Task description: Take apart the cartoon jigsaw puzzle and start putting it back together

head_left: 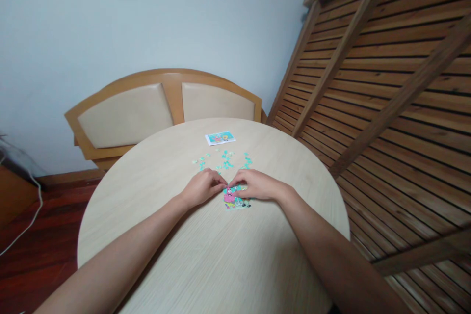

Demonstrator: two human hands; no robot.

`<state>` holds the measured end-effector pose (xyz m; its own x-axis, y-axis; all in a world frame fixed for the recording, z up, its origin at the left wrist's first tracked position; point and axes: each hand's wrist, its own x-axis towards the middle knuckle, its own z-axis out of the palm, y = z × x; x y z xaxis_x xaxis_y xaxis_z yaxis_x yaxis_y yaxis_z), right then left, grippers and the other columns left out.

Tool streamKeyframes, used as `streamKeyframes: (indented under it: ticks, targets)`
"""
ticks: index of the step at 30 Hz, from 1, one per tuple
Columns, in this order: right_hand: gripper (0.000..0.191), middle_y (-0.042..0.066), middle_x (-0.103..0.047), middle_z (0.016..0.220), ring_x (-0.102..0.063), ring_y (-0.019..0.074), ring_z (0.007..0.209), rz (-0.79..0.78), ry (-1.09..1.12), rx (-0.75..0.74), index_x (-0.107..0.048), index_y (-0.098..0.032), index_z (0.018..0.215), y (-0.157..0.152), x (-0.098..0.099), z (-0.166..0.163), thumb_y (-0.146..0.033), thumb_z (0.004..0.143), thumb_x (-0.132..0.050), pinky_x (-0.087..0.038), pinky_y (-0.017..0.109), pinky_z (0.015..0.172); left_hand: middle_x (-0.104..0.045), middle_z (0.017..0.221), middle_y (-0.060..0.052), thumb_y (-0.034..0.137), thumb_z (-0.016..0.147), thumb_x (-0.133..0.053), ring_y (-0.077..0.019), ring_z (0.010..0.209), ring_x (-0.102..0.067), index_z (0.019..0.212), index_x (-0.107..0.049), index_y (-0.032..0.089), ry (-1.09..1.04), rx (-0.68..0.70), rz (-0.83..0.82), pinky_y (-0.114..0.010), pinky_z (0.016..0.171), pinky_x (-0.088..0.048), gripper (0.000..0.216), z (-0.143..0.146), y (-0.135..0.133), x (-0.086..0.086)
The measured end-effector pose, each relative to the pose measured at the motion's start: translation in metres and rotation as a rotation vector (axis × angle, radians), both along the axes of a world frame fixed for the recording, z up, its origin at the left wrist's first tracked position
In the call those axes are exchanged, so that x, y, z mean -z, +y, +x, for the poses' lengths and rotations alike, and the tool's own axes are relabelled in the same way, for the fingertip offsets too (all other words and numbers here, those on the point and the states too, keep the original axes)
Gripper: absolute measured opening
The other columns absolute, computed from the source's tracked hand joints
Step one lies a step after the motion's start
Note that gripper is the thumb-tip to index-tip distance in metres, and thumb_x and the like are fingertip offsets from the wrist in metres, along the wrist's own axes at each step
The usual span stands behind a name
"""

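A small, partly built jigsaw puzzle (235, 201) with a pink cartoon figure lies on the round pale wooden table (206, 255). My left hand (202, 187) rests at its upper left edge, fingers curled and pinched together at the puzzle's top. My right hand (257, 185) lies over its upper right part, fingers bent down onto the pieces. The fingertips of both hands nearly meet above the pink figure. Whether either holds a piece is hidden. Several loose turquoise puzzle pieces (226, 159) are scattered just beyond the hands.
A small picture card (220, 138) lies at the table's far side. Behind the table stands a wooden bench back with beige padded panels (165, 105). A slatted wooden frame (386, 83) leans at the right. A white cable (31, 216) hangs at the left above the dark red floor.
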<state>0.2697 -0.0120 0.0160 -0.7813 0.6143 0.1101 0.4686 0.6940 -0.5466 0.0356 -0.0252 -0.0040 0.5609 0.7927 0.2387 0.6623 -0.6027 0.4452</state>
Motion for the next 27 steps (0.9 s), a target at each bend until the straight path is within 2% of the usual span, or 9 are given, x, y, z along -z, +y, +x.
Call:
streamKeyframes:
  ticks: [7, 16, 18, 22, 24, 27]
  targets:
    - [0.031, 0.007, -0.071, 0.095, -0.063, 0.0189, 0.086, 0.007, -0.027, -0.022, -0.077, -0.020, 0.113, -0.001, -0.003, -0.001, -0.030, 0.085, -0.068, -0.044, 0.026, 0.078, -0.074, 0.094, -0.005, 0.029, 0.093, -0.060, -0.0213, 0.094, -0.063, 0.096, -0.078, 0.025, 0.041, 0.097, 0.044, -0.031, 0.088, -0.045, 0.019, -0.005, 0.004, 0.001]
    - [0.029, 0.007, -0.070, 0.097, -0.064, 0.0197, 0.089, 0.038, -0.026, -0.023, -0.078, -0.022, 0.109, -0.001, -0.002, -0.001, -0.031, 0.083, -0.069, -0.046, 0.027, 0.081, -0.073, 0.095, -0.005, 0.033, 0.094, -0.060, -0.0221, 0.095, -0.063, 0.099, -0.076, 0.025, 0.124, 0.110, 0.123, -0.033, 0.088, -0.045, 0.019, -0.010, 0.005, -0.004]
    - [0.027, 0.007, -0.071, 0.097, -0.064, 0.0189, 0.087, 0.033, 0.006, 0.029, -0.077, -0.020, 0.107, 0.004, 0.001, 0.005, -0.029, 0.083, -0.068, -0.046, 0.027, 0.080, -0.073, 0.098, -0.005, 0.033, 0.094, -0.058, -0.0222, 0.095, -0.063, 0.099, -0.076, 0.024, 0.115, 0.036, 0.139, -0.033, 0.088, -0.046, 0.020, -0.017, 0.008, -0.008]
    - [0.025, 0.009, -0.071, 0.095, -0.062, 0.0180, 0.082, 0.077, 0.067, 0.258, -0.075, -0.016, 0.106, 0.020, 0.009, 0.025, -0.024, 0.086, -0.063, -0.047, 0.029, 0.076, -0.072, 0.104, -0.007, 0.034, 0.095, -0.054, -0.0227, 0.096, -0.064, 0.103, -0.074, 0.022, 0.104, -0.113, 0.139, -0.034, 0.089, -0.047, 0.025, -0.042, 0.021, -0.011]
    - [0.026, 0.009, -0.070, 0.095, -0.062, 0.0180, 0.080, 0.100, 0.069, 0.351, -0.075, -0.015, 0.107, 0.027, 0.012, 0.036, -0.021, 0.085, -0.062, -0.047, 0.030, 0.077, -0.071, 0.107, -0.008, 0.035, 0.094, -0.055, -0.0232, 0.099, -0.064, 0.104, -0.073, 0.020, 0.111, -0.133, 0.123, -0.035, 0.091, -0.047, 0.025, -0.053, 0.026, -0.011]
    - [0.026, 0.011, -0.071, 0.101, -0.062, 0.0187, 0.083, 0.095, 0.063, 0.407, -0.074, -0.013, 0.107, 0.032, 0.016, 0.046, -0.019, 0.085, -0.062, -0.048, 0.031, 0.079, -0.071, 0.109, -0.008, 0.038, 0.091, -0.060, -0.0229, 0.100, -0.064, 0.105, -0.073, 0.021, 0.130, -0.118, 0.085, -0.034, 0.092, -0.047, 0.026, -0.065, 0.032, -0.011]
